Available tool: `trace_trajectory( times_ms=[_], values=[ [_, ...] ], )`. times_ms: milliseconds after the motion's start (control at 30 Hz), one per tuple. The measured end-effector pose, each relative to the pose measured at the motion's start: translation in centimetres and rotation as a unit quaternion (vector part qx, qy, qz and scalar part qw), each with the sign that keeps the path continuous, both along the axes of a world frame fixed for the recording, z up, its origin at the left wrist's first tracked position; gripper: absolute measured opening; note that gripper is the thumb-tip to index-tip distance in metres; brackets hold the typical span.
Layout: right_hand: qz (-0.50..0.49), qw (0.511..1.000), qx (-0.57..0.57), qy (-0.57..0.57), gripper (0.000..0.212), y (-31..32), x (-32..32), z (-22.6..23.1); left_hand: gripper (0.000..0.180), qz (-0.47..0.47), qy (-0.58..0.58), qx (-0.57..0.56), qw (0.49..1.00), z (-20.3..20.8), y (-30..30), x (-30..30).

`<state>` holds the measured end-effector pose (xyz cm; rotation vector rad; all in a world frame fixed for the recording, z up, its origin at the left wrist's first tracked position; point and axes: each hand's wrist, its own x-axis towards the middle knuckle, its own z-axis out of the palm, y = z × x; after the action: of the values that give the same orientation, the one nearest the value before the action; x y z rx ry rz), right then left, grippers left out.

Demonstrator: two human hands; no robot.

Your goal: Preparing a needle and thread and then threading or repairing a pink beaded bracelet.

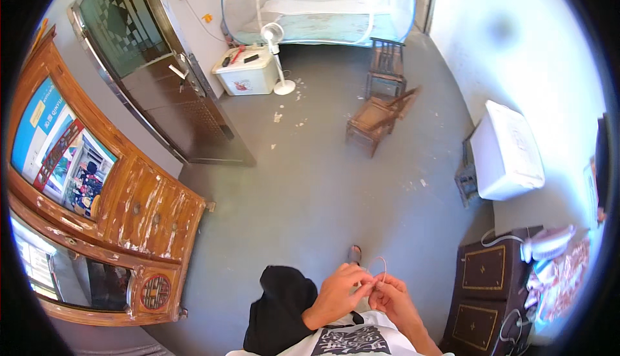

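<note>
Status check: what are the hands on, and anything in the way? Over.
Right hand pinching thin pink loop. Left hand fingertips close by, grip unclear. Nothing seen blocking; dark cabinet stands apart, to the right.

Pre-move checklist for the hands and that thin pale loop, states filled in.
1. Both hands in view: ok; left hand and right hand are in front of the shirt.
2. Loop secured: ok; the thin pale loop rises from the right hand's fingertips.
3. Left hand's grip on the loop: cannot tell; its fingertips meet the right's, hiding the contact.
4. Loop ends joined: cannot tell; too small.
5. Floor free of scraps: not ok; pale bits lie on it.
</note>
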<state>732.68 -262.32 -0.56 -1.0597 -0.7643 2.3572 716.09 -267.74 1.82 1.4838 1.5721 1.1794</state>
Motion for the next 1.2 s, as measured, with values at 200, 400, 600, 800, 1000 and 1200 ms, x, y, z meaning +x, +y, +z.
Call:
trace_trajectory(
  times_ms=[200,400,600,800,1000,1200],
  values=[
    [0.136,0.989,0.029,0.041,0.007,13.5,-9.3,-2.0,0.009,0.089,-0.115,-0.047,0.988,-1.9,9.5,-8.8],
    [0.287,0.946,0.148,-0.03,0.008,26.0,-20.8,0.9,0.008,0.154,-0.207,-0.058,0.964,-1.2,18.3,-17.5],
    [0.338,0.928,0.157,0.002,0.009,36.5,-31.8,0.0,0.018,0.109,-0.379,-0.117,0.912,-3.1,27.4,-28.6],
    [0.287,0.951,0.114,-0.027,0.008,45.8,-42.7,0.5,0.02,0.041,-0.423,-0.129,0.896,-2.9,38.7,-41.4],
    [0.299,0.941,0.155,-0.032,0.009,53.9,-54.4,2.3,0.019,0.057,-0.415,-0.141,0.897,-1.1,46.5,-52.9],
    [0.367,0.916,0.159,-0.018,0.009,64.5,-68.9,2.2,0.019,0.158,-0.427,-0.093,0.885,-3.0,55.1,-64.7]
  ],
)
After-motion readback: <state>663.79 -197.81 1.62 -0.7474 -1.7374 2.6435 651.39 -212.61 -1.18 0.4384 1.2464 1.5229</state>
